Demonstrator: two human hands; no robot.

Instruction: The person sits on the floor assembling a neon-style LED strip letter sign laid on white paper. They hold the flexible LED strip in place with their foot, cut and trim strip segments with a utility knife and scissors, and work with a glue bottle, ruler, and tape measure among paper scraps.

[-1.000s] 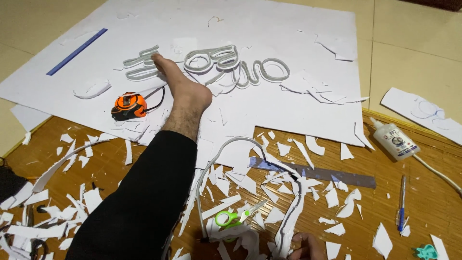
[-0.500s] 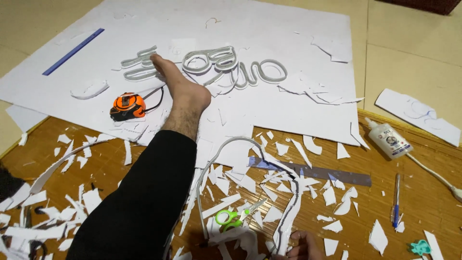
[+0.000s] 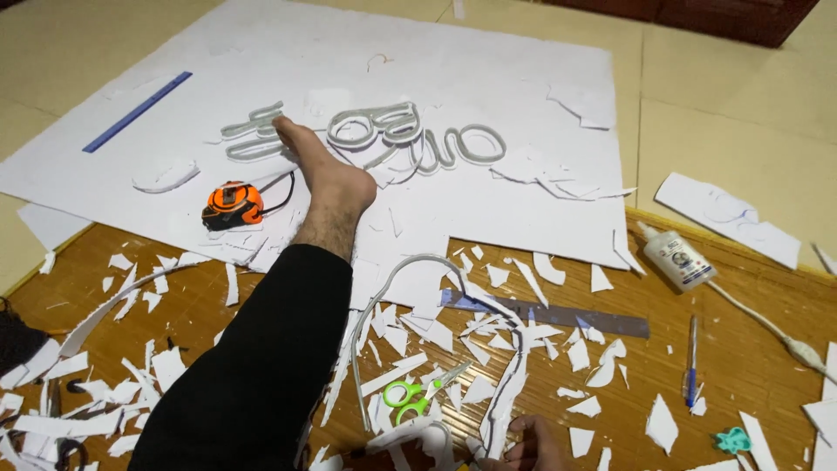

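Note:
My right hand (image 3: 528, 445) shows at the bottom edge, its fingers closed on the lower end of a long curved white foam strip (image 3: 514, 371) that loops up over the bamboo mat (image 3: 741, 366). Green-handled scissors (image 3: 410, 397) lie just left of that hand among white offcuts. My left hand is out of sight. My leg in a black trouser (image 3: 261, 366) stretches forward, and its bare foot (image 3: 327, 170) rests on a large white board (image 3: 488, 52) beside raised white foam letter outlines (image 3: 410, 135).
An orange tape measure (image 3: 233, 203) lies left of the foot, a blue ruler (image 3: 138, 111) farther left. A grey ruler (image 3: 558, 314), a glue bottle (image 3: 676, 259), a blue pen (image 3: 691, 362), a white cable (image 3: 767, 327) and a small teal object (image 3: 731, 440) lie right.
The view has tilted so everything sits a little lower and to the left. My right hand has crept slightly left along the strip's end and shows more of itself.

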